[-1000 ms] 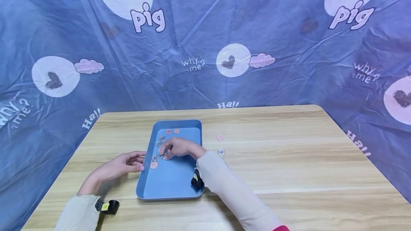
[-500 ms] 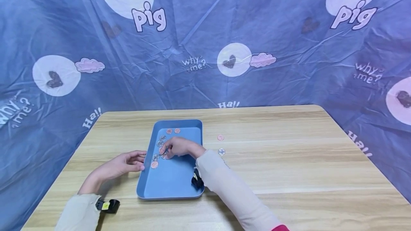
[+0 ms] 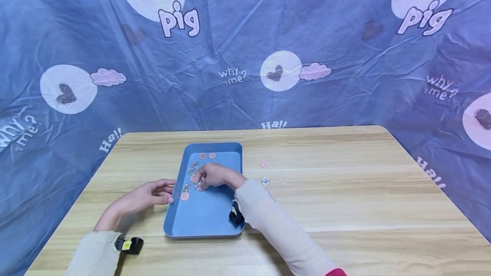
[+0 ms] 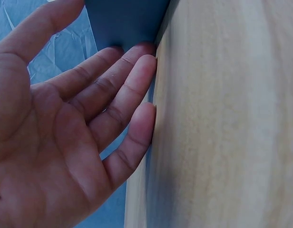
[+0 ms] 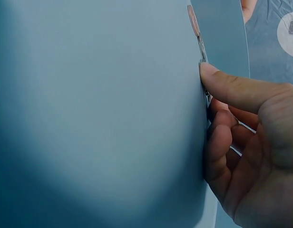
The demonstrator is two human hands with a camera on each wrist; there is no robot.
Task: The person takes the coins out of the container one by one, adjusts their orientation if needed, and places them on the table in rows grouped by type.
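A silver coin (image 3: 197,186) lies in the blue tray (image 3: 207,220), left of its middle, at the right hand (image 3: 215,174); the thumb touches it, the other fingers curl, and I can't tell whether they pinch it. Other coins (image 3: 186,188) dot the tray's left side and far end. The left hand (image 3: 143,197), fingers loosely extended, touches the tray's left wall. On the counter (image 3: 330,173), a copper coin (image 3: 264,164) sits right of the tray.

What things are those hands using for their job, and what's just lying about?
In use:
blue tray
coins in it
left hand at the tray's side
right hand touching a coin

Probably just there:
loose coins on the wooden table
patterned cloth behind
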